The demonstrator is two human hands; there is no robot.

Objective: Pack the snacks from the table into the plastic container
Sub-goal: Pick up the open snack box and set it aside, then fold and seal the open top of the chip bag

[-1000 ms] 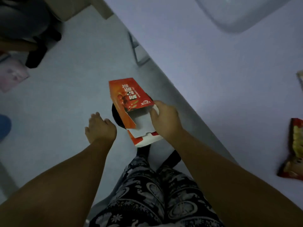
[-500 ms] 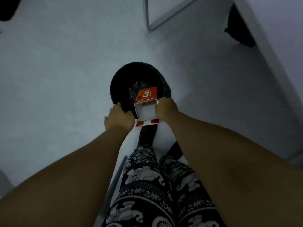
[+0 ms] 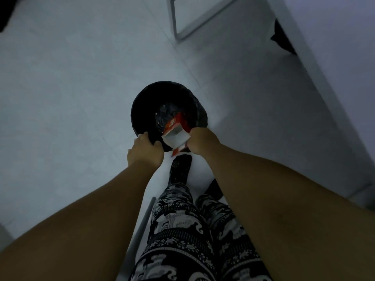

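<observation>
Two hands over a black bin point(image 3: 142, 110), right hand point(image 3: 199, 141) gripping red carton point(image 3: 176, 128), left hand point(image 3: 145, 153) gripping bin rim

1. The red carton point(image 3: 176, 126) over the black bin point(image 3: 142, 118) carries a pale printed mark on its red side, but the print is too small and blurred to read; no word, brand or number can be made out on it.
2. The white inner face of the carton shows no writing.
3. The patterned trousers point(image 3: 182, 230) bear ornamental figures only, no lettering.
4. Nothing readable shows on the bin, the floor point(image 3: 71, 78) or the pale desk point(image 3: 334, 37) at the upper right.
</observation>
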